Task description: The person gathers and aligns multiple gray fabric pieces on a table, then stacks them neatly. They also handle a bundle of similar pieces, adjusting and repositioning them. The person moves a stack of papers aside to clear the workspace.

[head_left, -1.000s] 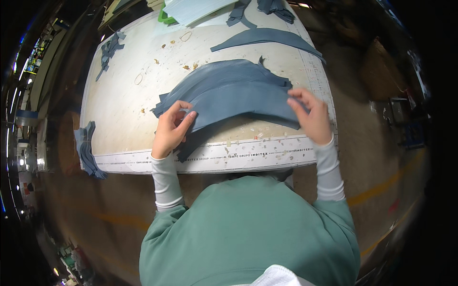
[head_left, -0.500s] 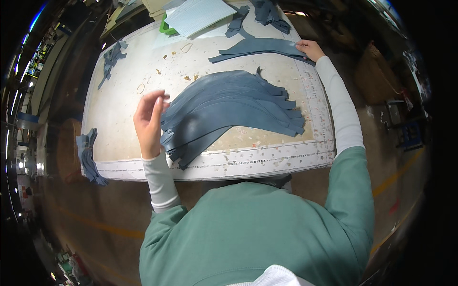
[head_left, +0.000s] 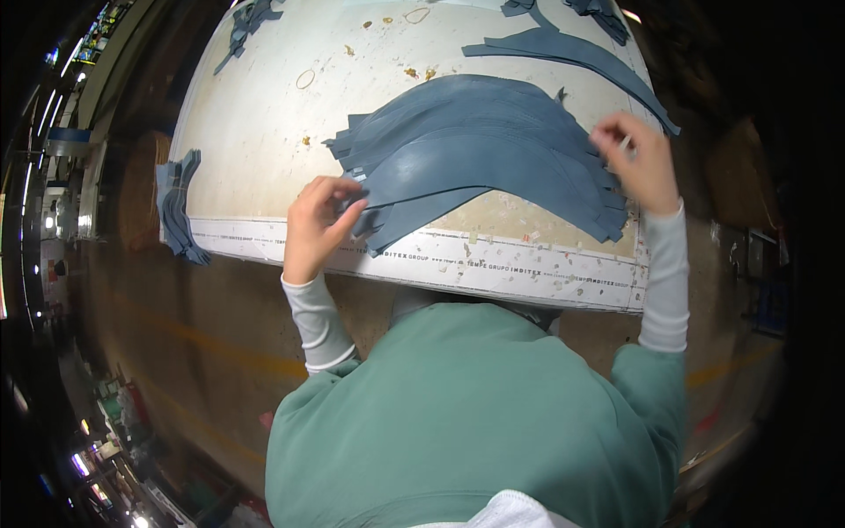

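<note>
Curved blue-grey strips, looking like leather or fabric, lie fanned in an overlapping pile (head_left: 475,132) in front of me. At its left end is my left hand (head_left: 319,227), thumb and fingers apart with a gap between them, and nothing visible in it. My right hand (head_left: 641,165) hovers by the pile's right ends, fingers loosely bent and apart, slightly blurred; I see nothing held there either. Beyond it, a separate set of long curved strips (head_left: 563,46) rests along the far right of the table, reaching over its edge.
The pale table (head_left: 255,132) has a printed white border along its front. A tied bundle of blue strips (head_left: 179,207) hangs over the left edge. More blue pieces (head_left: 246,31) lie far left and others (head_left: 603,16) far right. Rubber bands (head_left: 304,79) and small scraps are scattered about.
My right hand has let go of the far strips and come back to the pile's right side. My left hand remains at its left end. The view has shifted, cutting off the papers at the back.
</note>
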The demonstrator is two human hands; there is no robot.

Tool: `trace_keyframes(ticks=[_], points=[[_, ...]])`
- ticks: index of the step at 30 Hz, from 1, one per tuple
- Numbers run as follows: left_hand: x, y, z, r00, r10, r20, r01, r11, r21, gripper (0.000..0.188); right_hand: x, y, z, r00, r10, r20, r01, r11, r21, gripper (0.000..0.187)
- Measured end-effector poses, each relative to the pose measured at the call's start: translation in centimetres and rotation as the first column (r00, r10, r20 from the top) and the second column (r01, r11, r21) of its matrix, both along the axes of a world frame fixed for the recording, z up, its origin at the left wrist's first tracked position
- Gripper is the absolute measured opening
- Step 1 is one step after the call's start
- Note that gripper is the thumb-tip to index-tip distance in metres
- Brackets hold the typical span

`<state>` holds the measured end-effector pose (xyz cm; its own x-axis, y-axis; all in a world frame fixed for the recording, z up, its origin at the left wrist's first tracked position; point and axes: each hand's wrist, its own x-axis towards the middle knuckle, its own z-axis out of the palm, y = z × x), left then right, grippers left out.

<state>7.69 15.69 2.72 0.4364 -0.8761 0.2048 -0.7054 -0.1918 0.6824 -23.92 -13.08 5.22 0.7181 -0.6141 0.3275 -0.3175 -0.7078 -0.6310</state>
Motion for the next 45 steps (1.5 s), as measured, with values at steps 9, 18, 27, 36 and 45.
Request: trace_keyframes(ticks=[9, 18, 27, 36, 45], points=[[-1.1, -2.5, -1.0, 0.999, 0.017, 0.045, -0.02, 0.998, 0.052, 0.039, 1.9, 10.6, -3.7, 0.938, -0.323, -0.122, 0.305, 0.941, -0.145, 0.046], [-0.7, -2.0, -1.4, 0.999, 0.018, 0.032, -0.018, 1.0, -0.005, 0.025, 1.1, 10.5, -4.9, 0.944, -0.329, -0.015, 0.326, 0.94, -0.102, 0.024], [-1.3, 0.2, 1.0, 0.97, -0.018, -0.243, 0.085, 0.959, 0.269, 0.01, -2.5, 12.7, -3.8, 0.968, -0.217, -0.127, 0.25, 0.885, 0.392, 0.018], [-0.6, -0.5, 1.3, 0.981, -0.077, -0.18, 0.086, 0.995, 0.044, 0.007, -2.4, 11.5, -2.0, 0.968, -0.25, 0.0, 0.236, 0.912, 0.336, 0.008], [-0.4, -5.0, -1.4, 0.999, 0.046, -0.012, -0.047, 0.999, -0.025, 0.016, 1.1, 10.2, -4.6, 0.911, -0.406, 0.067, 0.412, 0.905, -0.109, 0.029]])
